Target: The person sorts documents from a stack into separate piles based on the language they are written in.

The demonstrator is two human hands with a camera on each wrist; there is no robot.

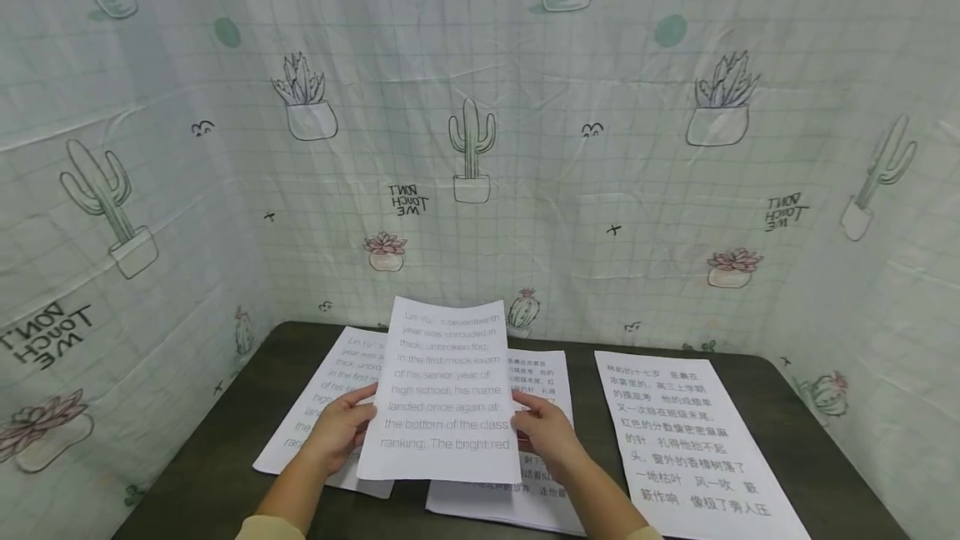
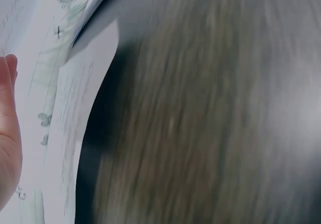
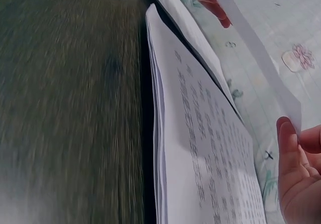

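A person's left hand (image 1: 341, 430) and right hand (image 1: 547, 432) each pinch one side edge of a white printed sheet (image 1: 446, 390), thumbs to the front and fingers behind, holding it aloft at a tilt above the tabletop (image 1: 225, 461). Its large English text opens with a "seventeenth year" that "was shrouded in thick, unbroken fog." Light-colored sleeves (image 1: 273, 528) end at the forearms.

Below and partly hidden by the raised page, a stack of Chinese-printed paper (image 1: 498, 502) lies beneath the right hand, its layered edges showing in the right wrist view. To the left, behind the left hand, an English-printed page (image 1: 330, 394) bearing the same opening lines lies at a slant on the dark surface. Well apart at the right, a large-type Chinese page (image 1: 686, 448) lies flat, text toward the viewer.

Beyond the tabletop hangs a pale gridded cloth (image 1: 555, 232) printed with potted cacti, succulents and lettering, creased in places.
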